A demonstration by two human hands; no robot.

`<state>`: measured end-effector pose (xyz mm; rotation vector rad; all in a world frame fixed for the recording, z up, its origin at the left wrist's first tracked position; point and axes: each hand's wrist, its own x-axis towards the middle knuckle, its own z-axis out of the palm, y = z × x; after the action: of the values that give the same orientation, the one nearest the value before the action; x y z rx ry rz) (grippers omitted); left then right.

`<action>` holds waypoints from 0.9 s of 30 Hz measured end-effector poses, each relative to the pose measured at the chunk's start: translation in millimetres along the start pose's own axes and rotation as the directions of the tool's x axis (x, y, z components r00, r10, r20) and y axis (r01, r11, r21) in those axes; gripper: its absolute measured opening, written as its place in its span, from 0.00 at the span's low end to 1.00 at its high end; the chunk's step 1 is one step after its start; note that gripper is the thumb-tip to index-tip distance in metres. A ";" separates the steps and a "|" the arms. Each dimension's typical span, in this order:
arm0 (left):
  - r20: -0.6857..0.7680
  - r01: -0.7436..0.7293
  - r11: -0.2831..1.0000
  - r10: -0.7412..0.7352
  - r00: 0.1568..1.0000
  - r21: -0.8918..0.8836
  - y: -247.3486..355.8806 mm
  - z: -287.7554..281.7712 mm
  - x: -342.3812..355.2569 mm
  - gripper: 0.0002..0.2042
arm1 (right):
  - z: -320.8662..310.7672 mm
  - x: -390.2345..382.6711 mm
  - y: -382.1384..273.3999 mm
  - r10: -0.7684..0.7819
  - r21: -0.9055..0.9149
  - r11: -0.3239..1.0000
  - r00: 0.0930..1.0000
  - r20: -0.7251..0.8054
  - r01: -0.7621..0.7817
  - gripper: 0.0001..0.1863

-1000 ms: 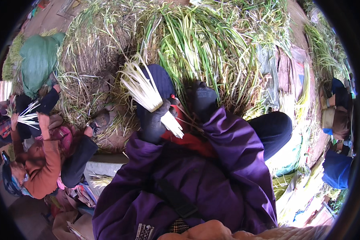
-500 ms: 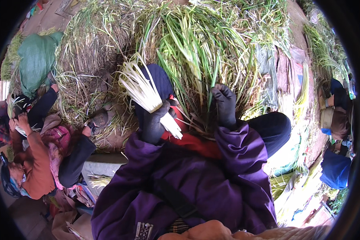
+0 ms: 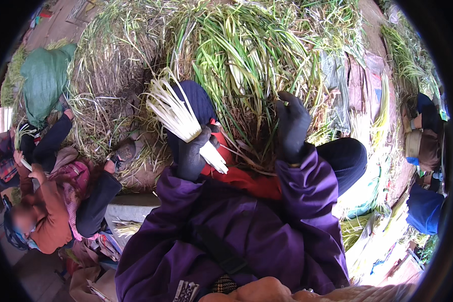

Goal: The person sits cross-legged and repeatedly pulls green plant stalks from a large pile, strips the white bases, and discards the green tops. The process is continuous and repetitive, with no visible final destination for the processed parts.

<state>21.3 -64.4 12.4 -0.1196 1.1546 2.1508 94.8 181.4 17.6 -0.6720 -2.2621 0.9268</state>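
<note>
My left hand (image 3: 192, 156), in a dark glove, is closed round a bunch of pale, chive-like stalks (image 3: 173, 113). The loose ends fan out to the upper left, and the even white ends stick out below the fist. To the right, my gloved right hand (image 3: 292, 126) is raised at the edge of a big heap of long green leafy stalks (image 3: 241, 65). Its fingers are bent but apart, and I see nothing between them. Red cloth (image 3: 241, 183) lies across my lap between my knees.
At the left, another person (image 3: 50, 216) sits holding some stalks, near a stuffed green sack (image 3: 44, 83). A drier heap (image 3: 110, 100) lies between us. Pale stalks (image 3: 372, 246) are spread on the right, and more people (image 3: 423, 146) sit at the far right edge.
My right hand has moved slightly right and up, its fingers loosening from a green leaf at the heap. The left hand keeps the bunch, almost still. The person at left has shifted their hands.
</note>
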 end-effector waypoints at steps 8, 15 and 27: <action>-0.029 -0.001 1.000 0.000 1.000 -0.009 0.1 -0.1 -0.7 0.06 | 51.5 28.6 6.1 0.022 -0.251 0.966 0.948 0.318 0.062 0.15; -0.018 -0.014 1.000 0.014 1.000 0.028 1.4 2.6 -0.4 0.06 | 34.4 -11.0 -9.6 0.218 0.043 0.973 0.967 0.135 -0.225 0.10; -0.035 -0.058 0.996 0.060 0.998 0.061 2.4 2.6 -2.8 0.07 | 17.9 -35.7 -26.2 -0.145 0.164 0.974 0.986 -0.083 0.157 0.08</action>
<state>22.6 -64.7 16.7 -0.1003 1.2568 2.1719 101.4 134.3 14.9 -0.4439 -2.1107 0.9915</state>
